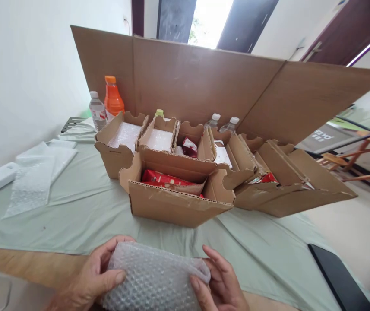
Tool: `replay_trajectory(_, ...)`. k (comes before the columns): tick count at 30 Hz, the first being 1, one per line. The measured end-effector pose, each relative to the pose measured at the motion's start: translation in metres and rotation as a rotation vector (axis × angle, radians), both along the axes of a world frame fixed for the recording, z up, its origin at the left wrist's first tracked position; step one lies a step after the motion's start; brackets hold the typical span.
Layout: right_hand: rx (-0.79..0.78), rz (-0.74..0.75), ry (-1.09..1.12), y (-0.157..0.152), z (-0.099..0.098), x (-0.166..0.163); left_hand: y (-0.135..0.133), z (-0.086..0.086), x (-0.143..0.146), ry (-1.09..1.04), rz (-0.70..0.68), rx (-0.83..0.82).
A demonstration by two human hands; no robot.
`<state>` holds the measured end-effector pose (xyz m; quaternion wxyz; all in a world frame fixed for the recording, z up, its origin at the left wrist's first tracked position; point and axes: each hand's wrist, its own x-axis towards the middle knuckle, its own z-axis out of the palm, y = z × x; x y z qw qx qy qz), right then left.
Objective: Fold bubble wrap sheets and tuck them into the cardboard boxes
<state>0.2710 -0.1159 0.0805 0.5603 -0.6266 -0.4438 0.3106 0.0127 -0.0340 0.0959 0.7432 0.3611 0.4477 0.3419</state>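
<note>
hands (152, 283): wrists cut by bottom edge | bubble-wrap bundle (154, 276): contents hidden | rear bottles (221, 123): only caps show

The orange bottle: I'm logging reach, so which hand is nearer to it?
Left. The left hand lies below the orange bottle, on the same side; the right hand grips the bubble wrap farther right.

Two bare hands enter at the lower edge of the view. The left hand (89, 280) shows no glove, ring or sleeve. The right hand (219, 283) is likewise uncovered, with short, unpainted nails. Neither wrist shows a watch, band or cuff.
</note>
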Motion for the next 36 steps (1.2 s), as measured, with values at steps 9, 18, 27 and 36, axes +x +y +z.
replay_trajectory(9,-0.266,0.088,0.053,0.015,-0.005,0.021,-0.01,0.004,0.013,0.744,0.2,0.729)
replay_trajectory(18,-0.324,-0.286,0.502,-0.058,-0.012,-0.021,-0.069,-0.009,0.055,0.601,-0.574,1.456)
replay_trajectory(27,0.034,0.155,-0.795,-0.097,0.0,0.025,-0.08,-0.033,0.054,0.434,-0.228,1.264)
replay_trajectory(36,0.088,0.369,-0.847,-0.038,-0.004,0.019,-0.079,-0.02,0.05,0.632,-0.069,1.222)
